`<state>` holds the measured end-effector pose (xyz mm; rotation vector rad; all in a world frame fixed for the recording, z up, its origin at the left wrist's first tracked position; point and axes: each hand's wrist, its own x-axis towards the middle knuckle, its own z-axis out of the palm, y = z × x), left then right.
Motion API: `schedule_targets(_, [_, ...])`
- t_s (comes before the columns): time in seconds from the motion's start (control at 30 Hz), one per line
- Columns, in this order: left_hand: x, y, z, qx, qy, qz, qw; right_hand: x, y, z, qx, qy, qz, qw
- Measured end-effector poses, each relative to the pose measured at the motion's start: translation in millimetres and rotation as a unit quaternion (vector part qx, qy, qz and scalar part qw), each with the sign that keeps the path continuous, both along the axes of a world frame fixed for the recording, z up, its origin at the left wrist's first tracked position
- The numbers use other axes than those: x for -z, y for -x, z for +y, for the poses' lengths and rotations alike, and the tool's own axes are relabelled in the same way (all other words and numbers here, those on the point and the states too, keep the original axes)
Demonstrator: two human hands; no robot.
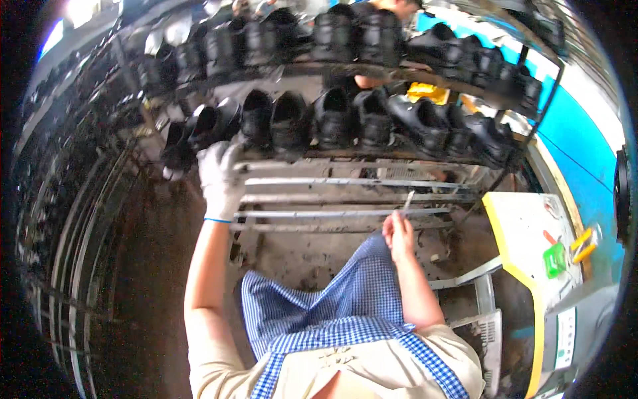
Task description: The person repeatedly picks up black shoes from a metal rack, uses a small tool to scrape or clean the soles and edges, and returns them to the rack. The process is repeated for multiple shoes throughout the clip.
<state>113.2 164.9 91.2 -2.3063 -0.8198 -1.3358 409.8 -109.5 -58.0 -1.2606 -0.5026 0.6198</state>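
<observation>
My left hand (220, 174), in a white glove with a blue cuff edge, reaches up to the front of the lower shoe shelf. Its fingers are stretched upward and look apart, close against a black shoe (205, 123); whether they touch it I cannot tell. My bare right hand (397, 236) is closed in front of my blue checked apron (352, 292). From its fingers a slim pale stick-like tool (409, 200) points up, too small to name. More black shoes (289, 123) stand in a row to the right of the glove.
Above runs an upper shelf (292, 70) with more black shoes. Metal rails (345, 214) cross below the shelves. On the right, a white table (522, 213) with a yellow edge carries a green item (554, 260) and a yellow tool (583, 245). Another person shows behind the rack.
</observation>
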Motion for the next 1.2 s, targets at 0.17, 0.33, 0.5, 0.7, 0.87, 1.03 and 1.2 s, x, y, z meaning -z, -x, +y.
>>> schedule_targets(0.17, [39.9,-25.6,-66.5,0.118,0.180,0.034,0.976,-29.2,-43.0,-3.5,0.086,-0.128,-0.077,0.985])
schedule_targets(0.33, [73.6,-24.2,-58.9,0.149,0.220,-0.029,0.964,-129.6,-109.7,-12.8,0.225,-0.253,-0.159,0.927])
schedule_targets(0.5, [53.4,-56.7,-59.9,0.156,0.138,-0.049,0.977,-193.2,-182.9,-38.4,0.380,-0.329,-0.156,0.850])
schedule_targets(0.7, [49.7,-78.9,-65.9,0.208,0.185,-0.072,0.958,-284.1,-284.1,-63.5,0.458,-0.310,-0.198,0.809])
schedule_targets(0.87, [75.5,-64.7,-57.0,0.298,0.312,-0.147,0.890,-395.9,-359.8,-104.5,0.522,-0.138,-0.329,0.775])
schedule_targets(1.03, [113.8,-38.0,-47.7,0.406,0.451,-0.238,0.758,-459.3,-376.3,-103.1,0.463,-0.139,-0.305,0.820])
schedule_targets(1.2, [125.4,-32.6,-47.7,0.322,0.488,-0.238,0.776,-481.6,-401.9,-86.5,0.367,-0.156,-0.272,0.876])
